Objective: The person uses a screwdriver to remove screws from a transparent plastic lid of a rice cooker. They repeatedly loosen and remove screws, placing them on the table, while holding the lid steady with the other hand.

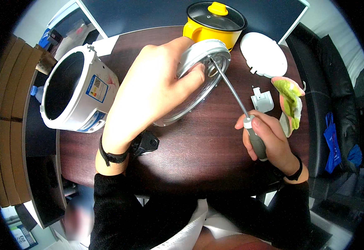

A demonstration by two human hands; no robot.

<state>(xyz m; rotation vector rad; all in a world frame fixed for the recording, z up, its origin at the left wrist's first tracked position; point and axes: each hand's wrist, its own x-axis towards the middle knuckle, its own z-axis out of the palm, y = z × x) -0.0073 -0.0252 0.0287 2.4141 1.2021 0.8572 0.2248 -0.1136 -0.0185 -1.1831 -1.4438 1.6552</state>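
Head view. Left hand (148,87) grips the round metal lid plate (198,79), fingers closed over its rim at about 9 o'clock, tilting it up off the dark round desk (202,141) near centre. Right hand (265,137) is wrapped shut around the grey handle of a screwdriver (232,89); its tip sits at the plate's hub.

Handling, judged: the plate looks thin, stiff and light, smooth-edged and likely slippery; the rim is the sound place to hold.

White cooker body (75,89) lies on its side at 9 o'clock, carrying a rectangular blue-and-white label with a red patch beside it. Yellow pot (215,21) with glass lid at 12 o'clock; white disc (263,54) at 1 o'clock; green-and-white cloth (290,102) at 3 o'clock.
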